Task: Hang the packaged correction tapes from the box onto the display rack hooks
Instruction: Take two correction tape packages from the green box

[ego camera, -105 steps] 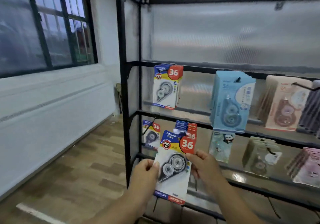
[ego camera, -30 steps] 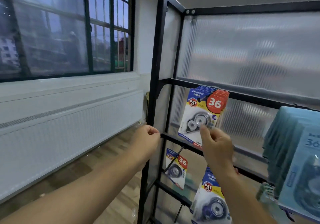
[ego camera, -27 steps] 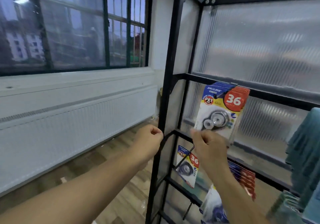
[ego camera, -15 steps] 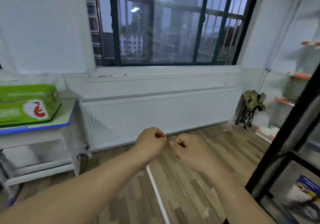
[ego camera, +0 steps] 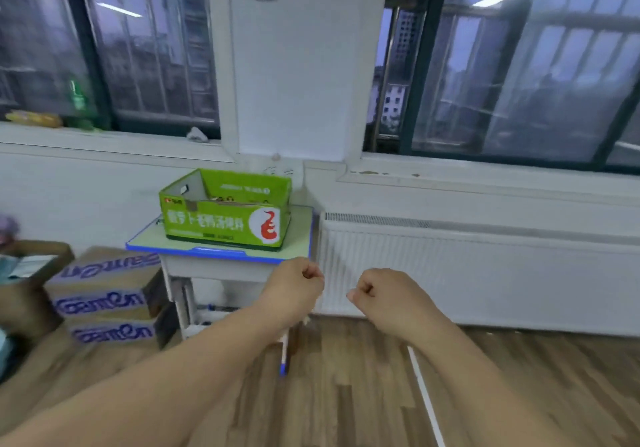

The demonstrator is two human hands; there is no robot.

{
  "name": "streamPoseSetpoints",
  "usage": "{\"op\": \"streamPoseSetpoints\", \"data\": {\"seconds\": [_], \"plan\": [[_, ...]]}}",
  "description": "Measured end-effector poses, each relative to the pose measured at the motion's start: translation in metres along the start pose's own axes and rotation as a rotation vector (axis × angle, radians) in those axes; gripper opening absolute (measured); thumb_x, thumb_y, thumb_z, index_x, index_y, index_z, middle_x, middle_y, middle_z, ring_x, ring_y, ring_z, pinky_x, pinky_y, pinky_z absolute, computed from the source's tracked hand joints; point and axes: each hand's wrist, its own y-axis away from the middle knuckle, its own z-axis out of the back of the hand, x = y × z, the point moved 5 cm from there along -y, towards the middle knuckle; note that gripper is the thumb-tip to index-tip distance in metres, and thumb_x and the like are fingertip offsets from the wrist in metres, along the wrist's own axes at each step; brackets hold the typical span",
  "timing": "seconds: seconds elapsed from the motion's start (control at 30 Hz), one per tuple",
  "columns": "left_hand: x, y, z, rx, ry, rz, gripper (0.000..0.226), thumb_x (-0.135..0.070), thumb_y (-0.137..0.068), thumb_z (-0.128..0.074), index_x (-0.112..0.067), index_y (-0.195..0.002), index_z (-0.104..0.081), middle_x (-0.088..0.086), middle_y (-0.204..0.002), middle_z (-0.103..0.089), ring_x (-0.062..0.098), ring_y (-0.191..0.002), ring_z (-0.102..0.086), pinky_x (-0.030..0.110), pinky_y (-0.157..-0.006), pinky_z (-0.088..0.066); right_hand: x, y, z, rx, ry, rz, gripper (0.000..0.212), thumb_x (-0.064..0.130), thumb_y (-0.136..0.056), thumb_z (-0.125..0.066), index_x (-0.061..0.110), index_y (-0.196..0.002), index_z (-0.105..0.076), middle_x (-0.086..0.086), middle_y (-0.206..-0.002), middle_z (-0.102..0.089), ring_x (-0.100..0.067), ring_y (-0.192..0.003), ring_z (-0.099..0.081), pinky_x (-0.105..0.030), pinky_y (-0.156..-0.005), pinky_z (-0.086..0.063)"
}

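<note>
Box: a green box [ego camera: 225, 219] with an open top, standing on a small table [ego camera: 214, 253] with a blue edge. What lies inside is too blurred to tell.
Left hand: the left hand [ego camera: 294, 290] is just below the box's right corner and nearer the camera, apart from the box. Its fingers are curled into a fist with nothing in them.
Right hand: the right hand [ego camera: 384, 297] is below and well to the right of the box, also curled into a fist and holding nothing.
Radiator: a white radiator [ego camera: 485, 273] runs to the right of the box.
Cartons: stacked brown cartons [ego camera: 104, 294] sit on the floor [ego camera: 346, 394], lower left of the box.
Pillar: a white pillar [ego camera: 294, 65] rises behind the box between two windows.
</note>
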Motion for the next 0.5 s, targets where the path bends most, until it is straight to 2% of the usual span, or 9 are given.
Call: {"op": "streamPoseSetpoints", "data": {"seconds": [0.1,0.17,0.3,0.4,0.5], "plan": [[0.034,-0.04,0.04,-0.07,0.019,0.07,0.021,-0.009,-0.088,-0.055,-0.02,-0.07,-0.056,-0.003,-0.067,-0.057,0.014,-0.062,-0.053,0.021,-0.054,-0.041,0.035,-0.058,-0.02,0.014,0.034,0.063,0.031,0.037,-0.095,-0.048,0.024,-0.068,-0.045,0.009,-0.073,-0.052,-0.014,-0.078,-0.052,-0.028,-0.06,-0.037],[0.055,-0.068,0.06,-0.1,0.012,0.104,0.02,-0.011,-0.089,-0.055,-0.02,-0.071,-0.057,-0.003,-0.067,-0.055,0.017,-0.065,-0.051,0.023,-0.056,-0.039,0.053,-0.099,-0.037,0.04,0.048,0.099,0.028,0.036,-0.095,-0.048,0.023,-0.07,-0.046,0.006,-0.076,-0.054,-0.017,-0.081,-0.054,-0.029,-0.063,-0.039],[0.085,-0.138,0.096,-0.15,-0.03,0.142,0.011,-0.014,-0.09,-0.054,-0.015,-0.081,-0.059,-0.002,-0.065,-0.053,0.011,-0.056,-0.046,0.021,-0.049,-0.036,0.079,-0.188,-0.065,0.062,0.058,0.164,0.028,0.039,-0.094,-0.049,0.022,-0.072,-0.048,0.003,-0.08,-0.059,-0.02,-0.082,-0.056,-0.031,-0.068,-0.042],[0.097,-0.192,0.121,-0.181,-0.059,0.17,0.015,-0.014,-0.092,-0.052,-0.016,-0.078,-0.057,-0.001,-0.064,-0.052,0.012,-0.056,-0.045,0.021,-0.049,-0.035,0.093,-0.254,-0.075,0.096,0.08,0.221,0.034,0.038,-0.096,-0.048,0.02,-0.067,-0.044,-0.001,-0.076,-0.055,-0.023,-0.078,-0.054,-0.031,-0.063,-0.037],[0.101,-0.254,0.153,-0.246,-0.05,0.193,0.018,-0.013,-0.091,-0.053,-0.017,-0.074,-0.056,-0.001,-0.061,-0.05,0.012,-0.054,-0.043,0.021,-0.049,-0.033,0.111,-0.337,-0.074,0.098,0.078,0.251,0.034,0.036,-0.095,-0.049,0.021,-0.065,-0.044,-0.002,-0.084,-0.062,-0.024,-0.084,-0.058,-0.031,-0.064,-0.039]]}}
